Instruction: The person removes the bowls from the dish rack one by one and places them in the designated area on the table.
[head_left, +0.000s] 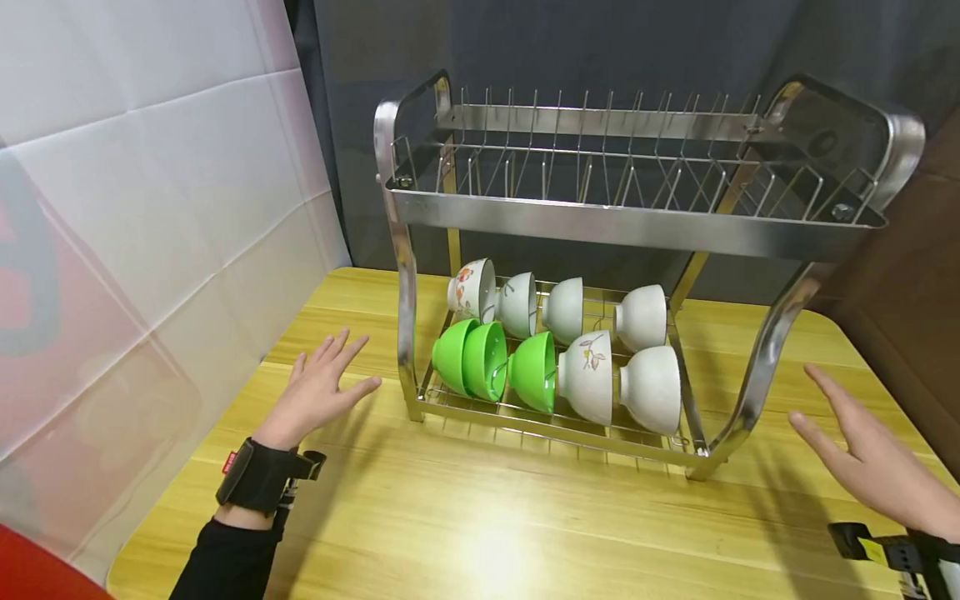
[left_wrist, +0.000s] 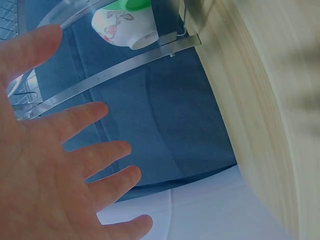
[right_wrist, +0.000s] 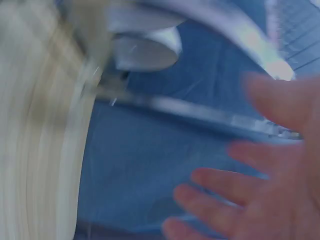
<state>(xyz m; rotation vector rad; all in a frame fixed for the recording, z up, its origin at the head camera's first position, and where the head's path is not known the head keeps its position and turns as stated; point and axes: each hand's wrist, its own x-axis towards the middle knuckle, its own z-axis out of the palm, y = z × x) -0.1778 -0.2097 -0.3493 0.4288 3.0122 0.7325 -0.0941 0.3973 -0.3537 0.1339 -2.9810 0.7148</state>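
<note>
A two-tier metal dish rack (head_left: 600, 218) stands on the wooden table. On its lower shelf several bowls lie tipped on their sides in two rows. Green bowls (head_left: 533, 372) fill the front left, beside a white bowl with a leaf print (head_left: 589, 377) and a plain white bowl (head_left: 652, 389). Behind them sits a flower-patterned bowl (head_left: 474, 289) among other white bowls (head_left: 641, 318). My left hand (head_left: 322, 392) hovers left of the rack, fingers spread, holding nothing. On the other side, my right hand (head_left: 873, 454) is held apart from the rack with fingers extended, also holding nothing.
The rack's upper tier (head_left: 585, 154) carries upright wire dividers and holds no dishes. White sheeting (head_left: 172, 208) hangs along the left side, a dark curtain (head_left: 600, 50) behind. A brown surface (head_left: 907, 317) borders the table (head_left: 420, 508) at right.
</note>
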